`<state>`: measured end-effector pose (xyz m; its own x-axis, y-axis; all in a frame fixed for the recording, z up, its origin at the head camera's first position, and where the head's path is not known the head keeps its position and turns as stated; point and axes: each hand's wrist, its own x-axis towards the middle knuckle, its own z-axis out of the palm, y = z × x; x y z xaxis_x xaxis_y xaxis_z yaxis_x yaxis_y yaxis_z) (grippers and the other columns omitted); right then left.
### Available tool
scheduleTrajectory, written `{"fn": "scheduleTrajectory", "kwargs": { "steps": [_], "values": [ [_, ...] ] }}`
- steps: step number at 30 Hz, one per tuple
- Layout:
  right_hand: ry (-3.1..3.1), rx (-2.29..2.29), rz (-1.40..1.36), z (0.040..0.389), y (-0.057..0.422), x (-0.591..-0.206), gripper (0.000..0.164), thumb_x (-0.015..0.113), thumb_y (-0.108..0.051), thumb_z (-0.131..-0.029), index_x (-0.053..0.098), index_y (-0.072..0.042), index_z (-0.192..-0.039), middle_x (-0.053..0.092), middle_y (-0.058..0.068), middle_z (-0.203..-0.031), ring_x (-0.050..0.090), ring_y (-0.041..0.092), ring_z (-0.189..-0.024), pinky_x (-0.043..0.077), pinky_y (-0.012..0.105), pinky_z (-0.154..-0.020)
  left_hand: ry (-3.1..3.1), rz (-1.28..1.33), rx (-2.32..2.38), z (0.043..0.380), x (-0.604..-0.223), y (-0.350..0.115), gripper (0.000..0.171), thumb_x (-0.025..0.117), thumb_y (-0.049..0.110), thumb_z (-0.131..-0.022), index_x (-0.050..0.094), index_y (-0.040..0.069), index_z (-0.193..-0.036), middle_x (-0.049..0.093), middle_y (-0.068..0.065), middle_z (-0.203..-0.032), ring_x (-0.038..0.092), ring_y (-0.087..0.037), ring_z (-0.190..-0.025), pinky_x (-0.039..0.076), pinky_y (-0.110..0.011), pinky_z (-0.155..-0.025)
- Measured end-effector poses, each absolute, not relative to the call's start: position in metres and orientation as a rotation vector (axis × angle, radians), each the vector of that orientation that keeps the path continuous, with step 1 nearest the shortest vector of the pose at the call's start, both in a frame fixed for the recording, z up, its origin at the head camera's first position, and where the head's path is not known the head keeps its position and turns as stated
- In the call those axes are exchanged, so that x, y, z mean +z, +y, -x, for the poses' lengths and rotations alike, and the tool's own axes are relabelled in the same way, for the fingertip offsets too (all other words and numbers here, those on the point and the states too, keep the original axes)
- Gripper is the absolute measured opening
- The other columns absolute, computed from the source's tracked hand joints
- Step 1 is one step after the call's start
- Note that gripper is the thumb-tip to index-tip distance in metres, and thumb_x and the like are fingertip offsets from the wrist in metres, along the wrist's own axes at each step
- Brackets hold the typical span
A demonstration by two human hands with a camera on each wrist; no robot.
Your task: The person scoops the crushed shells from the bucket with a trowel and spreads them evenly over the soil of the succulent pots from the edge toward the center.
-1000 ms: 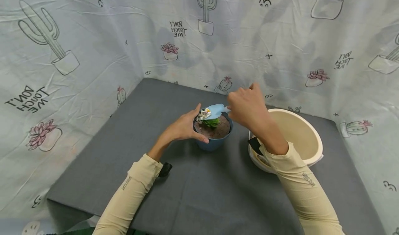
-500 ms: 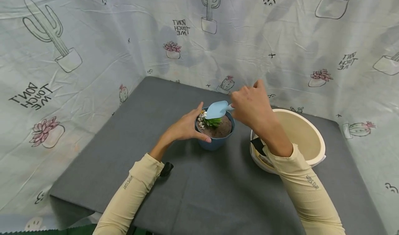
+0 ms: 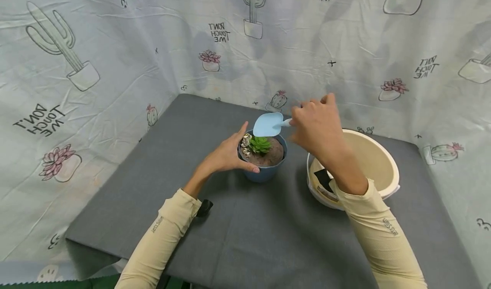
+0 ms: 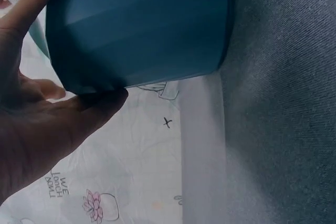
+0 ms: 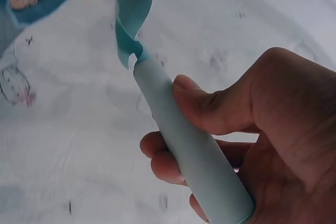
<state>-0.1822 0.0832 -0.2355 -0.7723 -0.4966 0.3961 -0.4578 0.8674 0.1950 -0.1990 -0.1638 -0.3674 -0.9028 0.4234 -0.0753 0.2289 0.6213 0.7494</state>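
A blue flower pot [image 3: 261,174] stands on the grey-covered table with brown soil [image 3: 275,153], a green succulent [image 3: 260,145] and whitish pebbles [image 3: 246,146] along its left side. My left hand [image 3: 229,154] holds the pot from the left, thumb at the near side and fingers at the far side of the rim. In the left wrist view, those fingers press on the pot wall [image 4: 142,30]. My right hand [image 3: 316,127] grips the handle [image 5: 184,135] of a light blue trowel [image 3: 267,125]. The bare trowel blade is tipped above the pot's far rim.
To the right stands a large cream tub [image 3: 377,161] set in a white basin [image 3: 322,200], partly hidden by my right forearm. A cactus-print cloth [image 3: 291,63] hangs behind and beside the table [image 3: 230,238].
Pebbles have slid off the trowel onto the soil at the pot's left side. The trowel has tipped over, then lifted up and back with my right hand. My left hand stays on the pot.
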Motion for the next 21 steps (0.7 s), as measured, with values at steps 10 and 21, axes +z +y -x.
{"fn": "scheduleTrajectory", "kwargs": {
  "steps": [10, 21],
  "values": [
    [-2.336, 0.064, -0.585, 0.160, 0.191, -0.236, 0.007, 0.076, -0.004, -0.086, 0.077, 0.002, -0.090, 0.072, 0.019, -0.077, 0.066, 0.042, -0.072, 0.039, 0.057, -0.078, 2.742, -0.330, 1.135, 0.184, -0.362, -0.127, 0.147, 0.094, 0.057, -0.070, -0.017, 0.039, -0.165, 0.024, -0.022, -0.172, 0.038, -0.046, -0.153, 0.047, -0.067, -0.110],
    [-2.512, 0.011, -0.446, 0.151, 0.277, -0.259, 0.011, 0.080, 0.006, -0.072, 0.076, 0.000, -0.080, 0.066, 0.017, -0.070, 0.057, 0.042, -0.067, 0.036, 0.060, -0.060, 2.897, -0.543, 0.908, 0.167, -0.328, -0.088, 0.128, 0.091, 0.045, -0.078, 0.004, 0.028, -0.171, 0.010, -0.027, -0.173, 0.037, -0.052, -0.152, 0.054, -0.062, -0.102]
  ]
}}
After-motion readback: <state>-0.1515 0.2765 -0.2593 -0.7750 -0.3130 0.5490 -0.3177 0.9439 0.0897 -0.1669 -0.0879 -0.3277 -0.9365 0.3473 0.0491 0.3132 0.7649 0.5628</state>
